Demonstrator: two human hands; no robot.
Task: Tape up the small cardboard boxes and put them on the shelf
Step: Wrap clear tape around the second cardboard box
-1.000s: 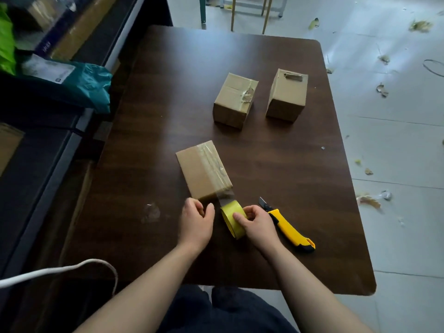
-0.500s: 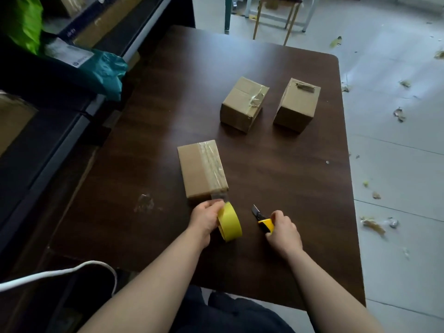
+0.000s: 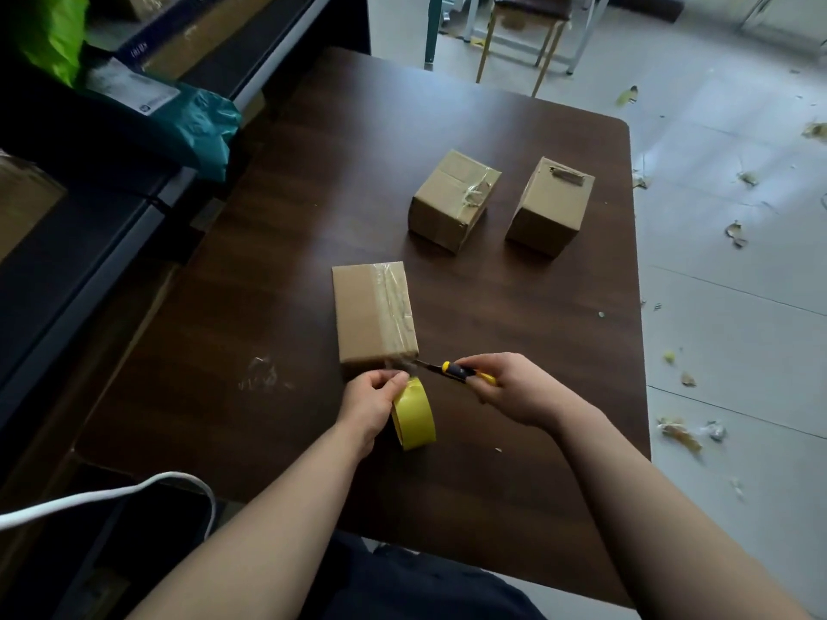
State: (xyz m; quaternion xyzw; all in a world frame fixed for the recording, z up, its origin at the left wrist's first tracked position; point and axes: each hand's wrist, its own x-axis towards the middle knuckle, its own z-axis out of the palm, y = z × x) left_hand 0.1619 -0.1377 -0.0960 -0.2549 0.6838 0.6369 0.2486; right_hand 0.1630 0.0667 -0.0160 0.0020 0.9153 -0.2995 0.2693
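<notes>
Left hand (image 3: 373,400): fingers curled round the upper edge of the roll of tape (image 3: 414,413). The roll is yellow and stands on its rim on the table (image 3: 291,243), just near of the closest box.

Right hand (image 3: 519,387): closed tight round the knife (image 3: 452,370), which has a yellow and black handle. The blade is out and points left. Its tip meets the short clear strip (image 3: 394,362) that runs from the roll up to the box's near right corner.

Near box (image 3: 364,315): small, brown cardboard, lying flat on the table just far of both hands. A band of clear tape runs along the right part of its top, from the far edge to the near edge.

Far left box (image 3: 454,199): on the table, well apart from the near box and turned at an angle. Crumpled clear tape sits on its top right edge.

Far right box (image 3: 552,205): just beside the far left box but not touching it. A torn scrap is on its far top edge.

Table: dark brown wood. A patch of tape residue (image 3: 264,373) lies left of the left hand.

Shelf (image 3: 67,243): dark, along the left side of the table. It holds a teal bag (image 3: 197,123) with a white label, and a bright green item (image 3: 53,33) at the far left.

White cable (image 3: 112,494): loops at the near left, below the table edge.

Floor (image 3: 716,284): pale, on the right, littered with scraps.

Chair (image 3: 523,20): beyond the table's far edge.
</notes>
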